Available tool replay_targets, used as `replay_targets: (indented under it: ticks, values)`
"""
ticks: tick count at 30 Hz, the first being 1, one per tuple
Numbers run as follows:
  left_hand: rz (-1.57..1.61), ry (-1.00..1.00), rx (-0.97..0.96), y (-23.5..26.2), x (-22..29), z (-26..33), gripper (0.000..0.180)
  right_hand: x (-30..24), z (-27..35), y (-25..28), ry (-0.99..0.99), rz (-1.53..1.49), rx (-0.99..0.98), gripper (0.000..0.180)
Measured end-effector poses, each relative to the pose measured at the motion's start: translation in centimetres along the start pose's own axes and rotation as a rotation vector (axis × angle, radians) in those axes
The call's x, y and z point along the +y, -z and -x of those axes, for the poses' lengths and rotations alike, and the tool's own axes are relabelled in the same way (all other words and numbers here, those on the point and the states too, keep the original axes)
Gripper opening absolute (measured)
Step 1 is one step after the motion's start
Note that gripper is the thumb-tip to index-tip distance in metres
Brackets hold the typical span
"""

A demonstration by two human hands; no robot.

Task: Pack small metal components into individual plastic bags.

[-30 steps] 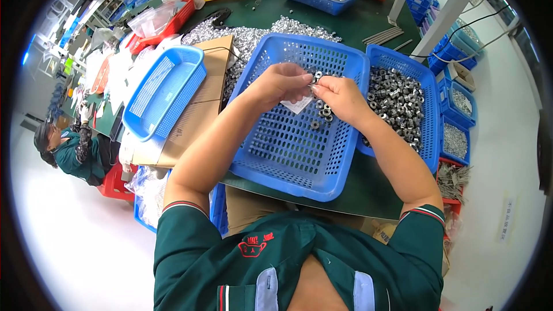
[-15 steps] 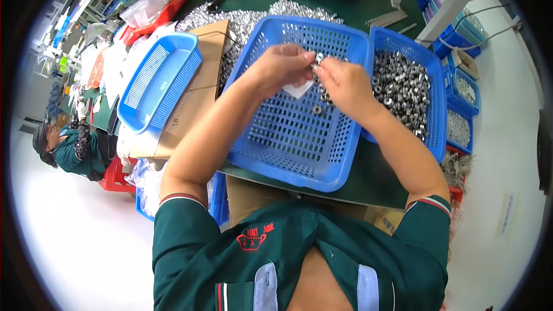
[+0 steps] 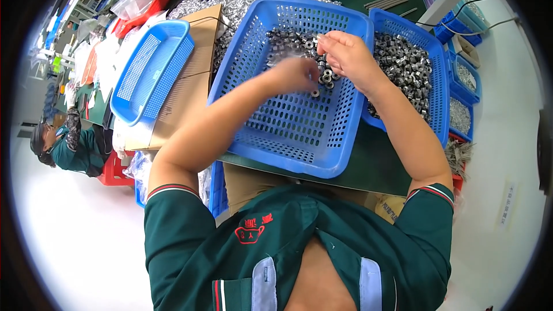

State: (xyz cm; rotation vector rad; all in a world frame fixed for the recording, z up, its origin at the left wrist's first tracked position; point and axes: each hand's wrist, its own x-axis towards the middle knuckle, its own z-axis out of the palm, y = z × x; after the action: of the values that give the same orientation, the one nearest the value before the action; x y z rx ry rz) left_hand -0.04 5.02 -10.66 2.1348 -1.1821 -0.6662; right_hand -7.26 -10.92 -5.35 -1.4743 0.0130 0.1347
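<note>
In front of me a large blue perforated basket [image 3: 276, 150] sits on the green table, with a heap of small ring-shaped metal parts [image 3: 285, 43] at its far side. My left hand [image 3: 295, 75] is over the heap, smeared by motion, its fingers curled and whatever they hold unclear. To its right, my right hand [image 3: 348, 57] is raised above the parts, thumb and fingertips pinched together. Anything in that pinch is too small to make out. A second blue basket [image 3: 442, 98], filled with similar metal parts [image 3: 403, 63], stands against the right side of the first.
On the left, a smaller blue basket [image 3: 151, 75] lies on a cardboard sheet [image 3: 193, 66]. Shiny small pieces [image 3: 242, 8] are spread behind the large basket. Metal rods [image 3: 387, 2] lie at the far right near a white post [image 3: 455, 3]. A co-worker [image 3: 75, 141] sits far left.
My hands were together above the heap and have parted; the left has dropped lower and the right has risen slightly. A white slip below the left hand no longer shows.
</note>
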Motion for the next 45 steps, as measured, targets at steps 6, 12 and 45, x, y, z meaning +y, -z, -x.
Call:
replay_targets:
  ticks: [6, 12, 45]
  values:
    - [-0.408, -0.023, 0.024, -2.9, 0.3, 0.4, 0.027, 0.4, -0.2, 0.1, 0.015, 0.040, -0.012, 0.027]
    - [0.521, 0.142, 0.035, 1.1, 1.5, -0.1, 0.021, 0.0, 0.0, -0.1, 0.035, -0.017, 0.000, 0.024]
    - [1.239, -0.021, 0.108, 4.2, 2.0, 1.7, 0.021, 1.1, 0.6, -0.7, 0.663, 0.924, 0.272, 0.020]
